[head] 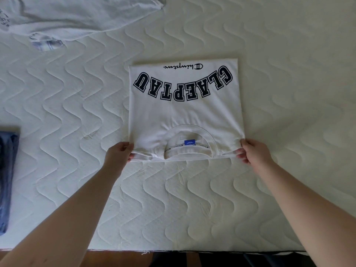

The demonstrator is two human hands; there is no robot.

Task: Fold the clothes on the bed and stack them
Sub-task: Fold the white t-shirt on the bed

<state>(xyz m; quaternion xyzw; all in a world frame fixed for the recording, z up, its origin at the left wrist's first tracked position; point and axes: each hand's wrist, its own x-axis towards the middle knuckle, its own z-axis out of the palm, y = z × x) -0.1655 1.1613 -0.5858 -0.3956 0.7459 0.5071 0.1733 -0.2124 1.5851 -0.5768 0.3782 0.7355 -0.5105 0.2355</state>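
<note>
Both hands are on the near edge of the folded white T-shirt [183, 112]: my left hand [120, 154] pinches the corner by the collar on one side, my right hand [252, 152] pinches the matching corner on the other. From my head view the shirt lies flat in the middle of the quilted mattress [289, 93], folded to a neat rectangle, collar and blue neck label [190, 142] toward me, dark block lettering reading upside down.

It looks light, soft and limp, so I judge it will sag if lifted by the corners; sliding my fingers under the layers should keep the fold together. To my left lies a folded blue garment [7, 180], and an unfolded pale shirt [77, 16] waits at the far left.
</note>
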